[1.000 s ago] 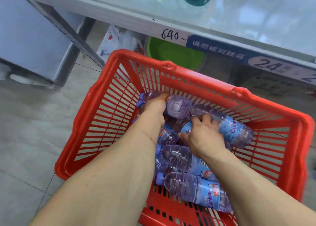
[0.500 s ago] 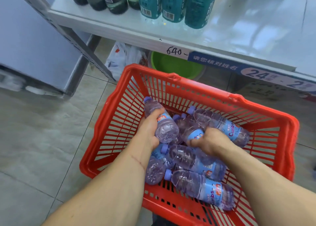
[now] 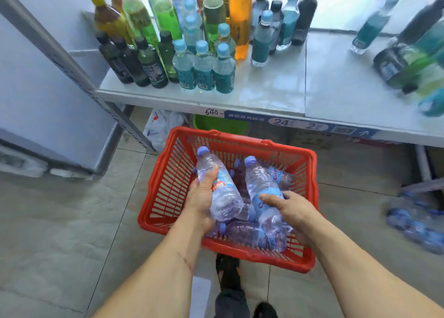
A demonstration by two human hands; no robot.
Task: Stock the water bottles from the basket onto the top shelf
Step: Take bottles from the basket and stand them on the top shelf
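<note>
Nearest, two bare forearms reach forward over a grey tiled floor (image 3: 60,221), with a dark shoe (image 3: 264,309) at the bottom edge. The left hand (image 3: 201,197) has its fingers curled round the middle of a clear water bottle (image 3: 219,187) with a purple-blue cap, held tilted above the red basket (image 3: 168,185). The right hand (image 3: 294,209) grips a second water bottle (image 3: 260,185) around its blue label, cap pointing away. Both bottles are raised over the basket, where more bottles (image 3: 254,236) lie on their sides at the bottom. To the right on the floor, a blurred pack of bottles (image 3: 415,221) lies well apart from the basket. Just beyond the basket, under the shelf, sit a green tub (image 3: 221,125) and a white plastic bag (image 3: 159,127). Farther off, the pale shelf (image 3: 276,89) carries upright drinks: teal-labelled bottles (image 3: 204,70) near its front edge, dark bottles (image 3: 132,60) to their left, green and orange ones behind.
</note>
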